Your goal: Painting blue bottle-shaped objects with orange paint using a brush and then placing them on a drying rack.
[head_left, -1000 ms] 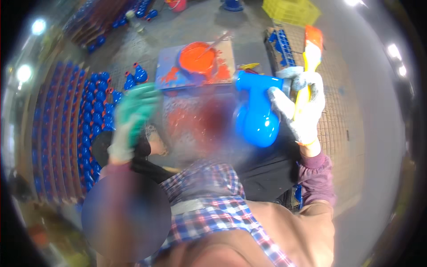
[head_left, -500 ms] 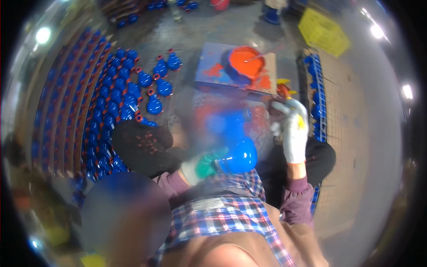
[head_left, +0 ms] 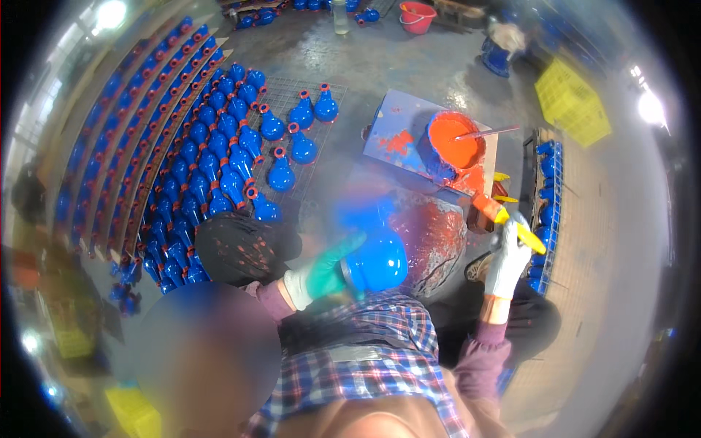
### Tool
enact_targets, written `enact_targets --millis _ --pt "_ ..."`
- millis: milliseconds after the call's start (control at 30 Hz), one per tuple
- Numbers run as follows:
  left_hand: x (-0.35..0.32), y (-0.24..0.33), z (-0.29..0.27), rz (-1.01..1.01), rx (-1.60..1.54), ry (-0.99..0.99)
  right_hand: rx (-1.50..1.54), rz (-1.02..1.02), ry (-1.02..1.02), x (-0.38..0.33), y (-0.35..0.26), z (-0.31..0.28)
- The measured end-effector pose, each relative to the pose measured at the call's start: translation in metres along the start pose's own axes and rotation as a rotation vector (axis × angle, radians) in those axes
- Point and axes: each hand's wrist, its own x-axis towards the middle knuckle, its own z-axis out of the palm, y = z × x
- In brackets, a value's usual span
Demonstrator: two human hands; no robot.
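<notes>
My left hand, in a white glove with a green palm, is closed around the side of a glossy blue round-bellied vase above my lap. The vase's neck points away from me, smeared by motion. In my right hand, gloved in white, is a yellow-handled paintbrush with orange-coated bristles toward the paint pot. That pot holds orange-red paint with a thin stick in it. It stands on a paint-splashed block beyond my hands.
Several blue vases with red-rimmed necks stand on a wire rack at left, beside dense rows of more. At right are a caged row of blue pieces and a yellow crate. A pink bucket stands far back.
The view has shifted, moving the surroundings rightward. The brush now shows clearly in my right hand, near the block's corner. My left hand still holds the vase, its neck end blurred.
</notes>
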Motion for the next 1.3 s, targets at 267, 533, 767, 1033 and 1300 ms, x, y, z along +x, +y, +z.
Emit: enact_targets --millis 267,533,767,1033,1300 --pt "0.02 0.003 -0.024 -0.117 0.171 0.141 -0.324 -0.269 -0.08 0.096 0.024 0.052" --pt "0.029 -0.011 -0.039 -0.206 0.091 0.109 -0.442 -0.342 -0.11 0.126 0.072 0.075" --pt "0.028 -0.023 -0.057 -0.147 0.116 0.114 -0.538 -0.363 -0.094 0.114 0.064 0.059" --pt "0.042 -0.013 -0.06 0.409 1.23 0.032 -0.074 0.168 -0.06 0.064 0.033 -0.008" --pt "0.022 0.051 0.045 1.411 2.469 -0.248 -0.062 0.025 -0.239 0.003 -0.023 -0.047"
